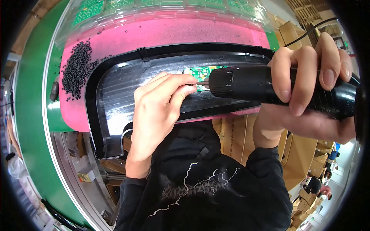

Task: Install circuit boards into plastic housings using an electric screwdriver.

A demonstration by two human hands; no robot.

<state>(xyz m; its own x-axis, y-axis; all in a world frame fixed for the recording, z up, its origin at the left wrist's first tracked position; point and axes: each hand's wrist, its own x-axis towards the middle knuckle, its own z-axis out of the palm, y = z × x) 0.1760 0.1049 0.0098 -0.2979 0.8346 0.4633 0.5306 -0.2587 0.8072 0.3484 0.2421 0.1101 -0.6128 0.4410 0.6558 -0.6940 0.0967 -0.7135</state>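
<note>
My right hand (308, 77) is wrapped around a black electric screwdriver (246, 84), which lies nearly level and points left. Its metal bit (203, 82) reaches the fingertips of my left hand (162, 100). Thumb and forefinger of that hand are pinched on a small black screw at the bit's tip, mostly hidden by the fingers. Just behind the bit lies a green circuit board (198, 72), partly covered by the screwdriver's nose. The board sits inside a large black plastic housing (119, 79) with a raised rim, open side up.
Loose black screws are heaped (77, 71) left of the housing on a pink mat (127, 34). Clear plastic trays (154, 9) with green boards stand at the back. The green table (31, 96) extends left. Cardboard boxes (296, 150) are on the right; people work farther off.
</note>
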